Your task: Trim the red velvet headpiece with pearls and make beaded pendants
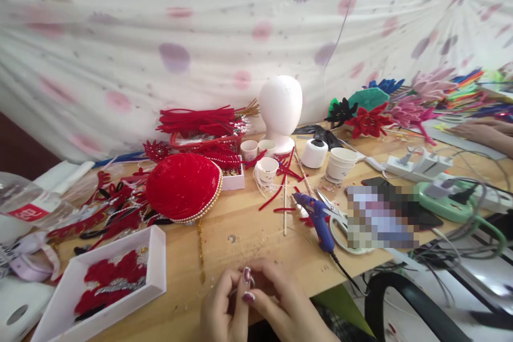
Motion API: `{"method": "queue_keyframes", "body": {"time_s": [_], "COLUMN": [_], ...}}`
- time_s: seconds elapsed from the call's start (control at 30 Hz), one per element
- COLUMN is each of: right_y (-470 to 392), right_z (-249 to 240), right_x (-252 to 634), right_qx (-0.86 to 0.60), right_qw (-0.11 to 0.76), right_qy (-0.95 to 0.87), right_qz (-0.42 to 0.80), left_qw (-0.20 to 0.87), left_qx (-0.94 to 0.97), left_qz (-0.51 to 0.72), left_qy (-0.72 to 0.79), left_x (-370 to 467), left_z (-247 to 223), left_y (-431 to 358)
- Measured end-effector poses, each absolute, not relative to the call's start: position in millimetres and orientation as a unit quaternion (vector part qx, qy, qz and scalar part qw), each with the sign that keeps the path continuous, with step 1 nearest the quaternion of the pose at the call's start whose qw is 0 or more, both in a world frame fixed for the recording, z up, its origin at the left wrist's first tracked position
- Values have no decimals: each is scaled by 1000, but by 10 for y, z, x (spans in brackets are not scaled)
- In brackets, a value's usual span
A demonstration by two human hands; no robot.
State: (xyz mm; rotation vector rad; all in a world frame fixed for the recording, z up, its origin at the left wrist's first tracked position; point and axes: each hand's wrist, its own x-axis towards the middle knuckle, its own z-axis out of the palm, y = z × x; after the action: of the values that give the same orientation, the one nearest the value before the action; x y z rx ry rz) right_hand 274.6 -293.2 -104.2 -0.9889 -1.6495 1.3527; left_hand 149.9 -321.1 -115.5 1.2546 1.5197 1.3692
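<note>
At the table's front edge my left hand (225, 304) and my right hand (282, 302) are pressed together, fingers curled and thumbs meeting. Whatever they pinch between them is hidden by the fingers. Beyond them on the wooden table (248, 235) rests a round red velvet cap (182, 184) edged with pearl beads. A gold beaded strand (201, 251) hangs from its rim toward my left hand. To the right lie a blue glue gun (320, 222) and white-handled scissors (343, 232). On the left, a white box (157, 267) holds red and silver ornaments.
A white foam head (281, 107) stands at the back beside paper cups (267, 170) and a thread spool (315, 154). Chenille flowers (371, 117), a phone (385, 214) and power strips (444, 197) occupy the right. Another person's hand (481, 131) rests at far right; a bottle (32, 200) lies left.
</note>
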Motion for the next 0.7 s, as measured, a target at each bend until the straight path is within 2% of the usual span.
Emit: {"method": "queue_keyframes", "body": {"time_s": [0.17, 0.3, 0.43, 0.57, 0.7], "right_y": [-2941, -2915, -2859, -2813, -2789], "right_z": [-924, -884, -899, -936, -944], "right_x": [2762, 2819, 2845, 2819, 2784], "right_qx": [-449, -463, -434, -400, -392], "right_qw": [315, 327, 363, 351, 365], "right_qy": [-667, -650, -562, -374, -285], "right_qz": [503, 507, 604, 759, 795], "left_qw": [297, 346, 420, 418, 414], "left_qx": [541, 543, 533, 539, 543], "left_qz": [482, 460, 442, 436, 439], "left_qy": [622, 611, 586, 587, 583], "left_x": [1476, 1479, 1449, 1405, 1403], "left_z": [-1167, -1071, -1020, -1050, -1068], "left_y": [-3183, -3132, -3091, -3079, -3084]}}
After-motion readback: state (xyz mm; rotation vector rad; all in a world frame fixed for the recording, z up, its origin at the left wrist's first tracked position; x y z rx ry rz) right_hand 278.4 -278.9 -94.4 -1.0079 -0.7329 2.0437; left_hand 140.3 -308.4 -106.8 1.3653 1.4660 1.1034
